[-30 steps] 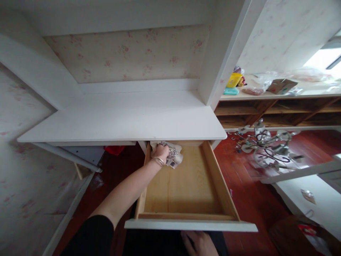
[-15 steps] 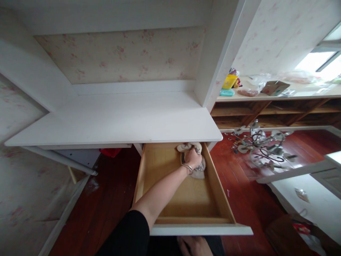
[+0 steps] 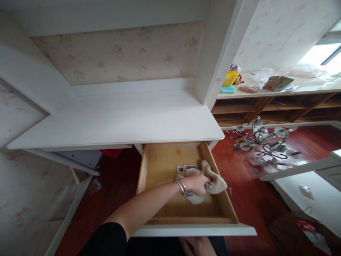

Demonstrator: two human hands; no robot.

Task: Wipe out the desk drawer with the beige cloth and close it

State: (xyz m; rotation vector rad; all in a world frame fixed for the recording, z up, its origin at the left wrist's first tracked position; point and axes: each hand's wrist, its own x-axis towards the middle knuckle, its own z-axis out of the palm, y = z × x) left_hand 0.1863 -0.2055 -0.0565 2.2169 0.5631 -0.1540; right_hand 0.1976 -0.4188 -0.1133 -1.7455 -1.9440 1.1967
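Item: crumpled beige cleaning cloth (image 3: 210, 177), lower centre of frame, long axis running left to right, its loose end pointing toward the drawer's right wall. Left hand (image 3: 196, 184) clamped on it, pressing it to the floor of the open wooden drawer (image 3: 162, 167), right of centre. Drawer contents: cloth only. Right hand (image 3: 198, 246), bottom edge under the drawer front; grip cannot be told. White bench (image 3: 119, 121) above the drawer. Chandelier (image 3: 263, 144) on the red floor, right.
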